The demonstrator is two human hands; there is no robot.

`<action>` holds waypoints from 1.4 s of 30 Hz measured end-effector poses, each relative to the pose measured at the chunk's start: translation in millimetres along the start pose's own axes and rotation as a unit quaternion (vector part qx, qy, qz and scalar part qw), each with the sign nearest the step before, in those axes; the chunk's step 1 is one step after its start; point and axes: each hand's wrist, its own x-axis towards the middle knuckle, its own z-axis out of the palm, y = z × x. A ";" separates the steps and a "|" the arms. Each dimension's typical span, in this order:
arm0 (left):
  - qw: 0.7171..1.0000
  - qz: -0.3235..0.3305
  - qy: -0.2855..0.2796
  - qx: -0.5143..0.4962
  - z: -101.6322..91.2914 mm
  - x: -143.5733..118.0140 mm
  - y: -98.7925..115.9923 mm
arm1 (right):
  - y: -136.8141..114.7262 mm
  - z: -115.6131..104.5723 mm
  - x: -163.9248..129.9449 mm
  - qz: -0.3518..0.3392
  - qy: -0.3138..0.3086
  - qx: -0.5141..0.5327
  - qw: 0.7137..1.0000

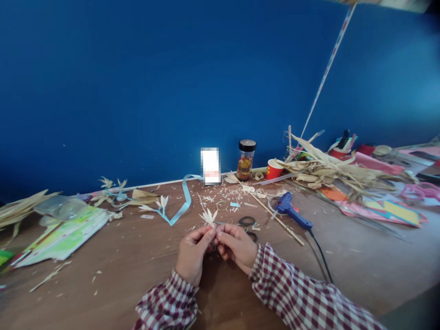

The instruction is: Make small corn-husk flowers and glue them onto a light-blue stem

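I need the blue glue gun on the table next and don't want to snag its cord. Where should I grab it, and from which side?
Probably best to take the blue glue gun by its handle, the long part angled toward the lower right where the black cord leaves it. Come from the right hand side, above it. The nozzle end points up-left toward the husk scraps, so keep clear of that end.

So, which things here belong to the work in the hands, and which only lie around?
In use: left hand, right hand, husk flower.
Lying about: scissors, glue gun, jar, red cup, blue ribbon, husk pile.
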 end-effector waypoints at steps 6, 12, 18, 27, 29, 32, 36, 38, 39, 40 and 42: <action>0.999 -0.011 -0.006 -0.040 3.3 -1.9 4.9 | -1.7 1.3 -0.6 -0.005 -0.001 0.011 1.000; 0.999 -0.009 0.004 -0.035 2.7 -2.2 3.1 | -0.6 1.6 -1.1 -0.005 -0.002 0.014 1.000; 1.000 -0.004 0.015 -0.025 1.3 -0.8 1.7 | -0.8 0.6 -0.7 0.007 -0.004 0.014 1.000; 0.999 -0.006 -0.032 -0.028 -1.3 -1.3 2.3 | 0.3 -1.4 -0.6 0.010 -0.019 0.031 0.999; 0.999 -0.003 -0.042 -0.022 -1.3 -0.8 1.6 | 2.1 -1.6 -0.5 0.003 -0.026 0.024 0.999; 0.999 -0.001 -0.043 -0.017 -0.8 -0.4 1.3 | 3.9 -1.9 0.1 -0.003 -0.024 0.014 1.000; 0.999 0.003 -0.035 -0.010 -0.4 -1.2 2.2 | 4.5 -1.6 0.6 -0.003 -0.015 -0.002 1.000; 0.999 0.005 -0.034 -0.006 -0.5 -1.9 2.8 | 3.9 -1.0 0.4 -0.004 -0.014 -0.011 1.000; 0.999 0.008 -0.034 -0.005 -0.7 -2.1 3.0 | 3.4 -0.8 0.1 -0.006 -0.015 -0.018 1.000; 0.999 0.010 -0.034 -0.004 -0.8 -2.3 3.0 | 2.6 -0.7 -0.2 -0.010 -0.016 -0.028 0.999; 0.999 0.017 -0.028 -0.003 -1.1 -2.4 2.5 | 0.5 -1.2 -0.8 -0.025 -0.008 -0.066 0.997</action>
